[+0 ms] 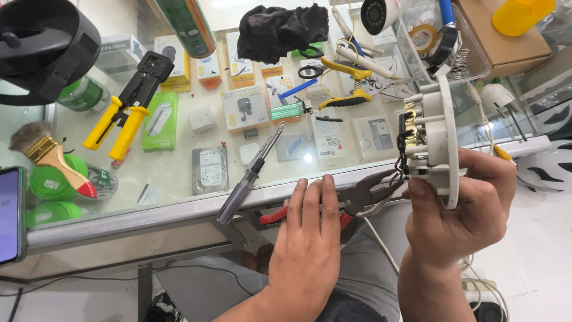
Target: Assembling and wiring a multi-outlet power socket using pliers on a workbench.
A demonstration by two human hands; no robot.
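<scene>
Over one glass counter (179, 209), two hands: left hand (307, 238) clamps one pliers (363, 197), right hand (462, 209) grips one white socket (438, 140).

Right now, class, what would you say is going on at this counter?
A person works at a glass counter. The right hand holds a round white plastic fitting on edge, its brass terminals and wires facing left. The left hand grips red-handled pliers, whose jaws meet a dark wire at the fitting's lower edge. A screwdriver lies on the counter edge beside them, with a yellow-handled crimping tool and a brush farther left.
</scene>
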